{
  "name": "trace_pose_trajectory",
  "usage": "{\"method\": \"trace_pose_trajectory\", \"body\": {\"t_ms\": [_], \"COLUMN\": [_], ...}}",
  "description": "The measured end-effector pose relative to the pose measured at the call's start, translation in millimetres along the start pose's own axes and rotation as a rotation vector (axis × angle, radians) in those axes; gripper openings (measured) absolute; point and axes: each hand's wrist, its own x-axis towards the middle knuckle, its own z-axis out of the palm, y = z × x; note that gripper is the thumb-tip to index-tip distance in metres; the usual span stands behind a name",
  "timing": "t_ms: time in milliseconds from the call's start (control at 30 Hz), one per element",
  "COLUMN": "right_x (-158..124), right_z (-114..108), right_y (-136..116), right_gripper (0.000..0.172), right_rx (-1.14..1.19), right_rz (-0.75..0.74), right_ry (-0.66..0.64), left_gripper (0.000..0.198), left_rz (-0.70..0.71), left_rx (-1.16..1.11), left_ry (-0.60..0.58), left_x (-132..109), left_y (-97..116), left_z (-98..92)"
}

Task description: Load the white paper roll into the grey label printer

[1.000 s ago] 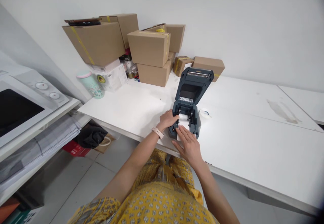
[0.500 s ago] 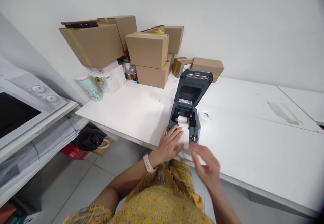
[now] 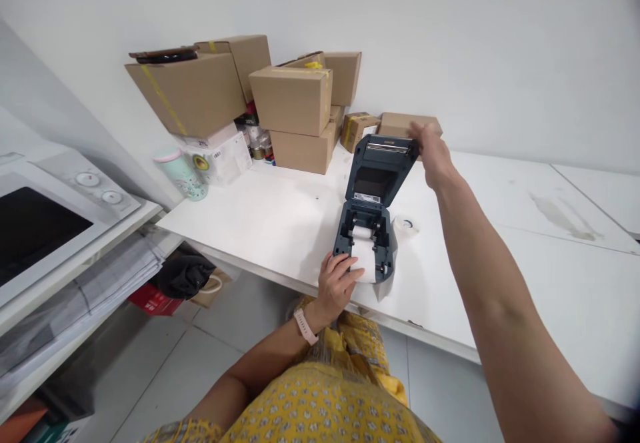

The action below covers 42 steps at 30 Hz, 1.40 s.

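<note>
Right hand (image 3: 431,153) has left the paper at the front of the label printer (image 3: 371,243) and now reaches to the far end of the printer's raised lid (image 3: 383,169), at its top right corner. The fingers touch or nearly touch the lid edge, but they are blurred, so I cannot tell whether they are closed on it. The left hand (image 3: 337,286) has hardly shifted. It lies at the printer's near left corner, fingers apart and flat on the white paper strip (image 3: 367,268) drawn out from the paper roll (image 3: 361,233) in the open bay.

The printer sits on the white counter (image 3: 500,263) at its near edge. A small tape roll (image 3: 405,225) lies just right of it, and cardboard boxes (image 3: 293,99) are stacked behind and to its left.

My reading is that the paper is seated and the lid is being taken in hand. Bringing it down would call for the strip to stay fed out of the front and the left fingers to be clear of the closing edge.

A white sticker inside the lid and the print on the boxes are too small to read. No brand shows.
</note>
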Motion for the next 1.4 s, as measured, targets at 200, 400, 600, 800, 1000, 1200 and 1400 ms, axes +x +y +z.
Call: {"method": "trace_pose_trajectory", "body": {"t_ms": [200, 400, 600, 800, 1000, 1200, 1400], "right_x": [-67, -200, -268, -280, -225, -173, -175], "right_z": [6, 11, 21, 18, 13, 43, 54], "right_y": [-28, -45, -27, -39, -58, -44, -36], "right_gripper": [0.047, 0.041, 0.056, 0.043, 0.044, 0.048, 0.035], "right_rx": [0.01, -0.188, -0.329, -0.327, -0.393, -0.444, -0.48], "right_rz": [0.048, -0.331, -0.348, -0.267, -0.14, 0.062, -0.129], "right_ry": [0.078, 0.111, -0.015, -0.052, -0.142, -0.297, -0.211], "left_gripper": [0.025, 0.022, 0.023, 0.015, 0.029, 0.048, 0.043], "left_rz": [0.019, 0.077, 0.1, 0.15, 0.237, 0.289, 0.352], "left_rx": [0.013, 0.032, 0.052, 0.036, -0.015, -0.076, -0.117], "left_ry": [0.151, 0.238, 0.229, 0.297, 0.391, 0.121, 0.173], "left_x": [-6, -13, -19, 4, 108, 146, 140], "left_y": [2, -1, 2, 9, -5, -20, -18], "left_z": [5.2, 10.7, 4.7, -23.4, -27.4, 3.8, -0.9]}}
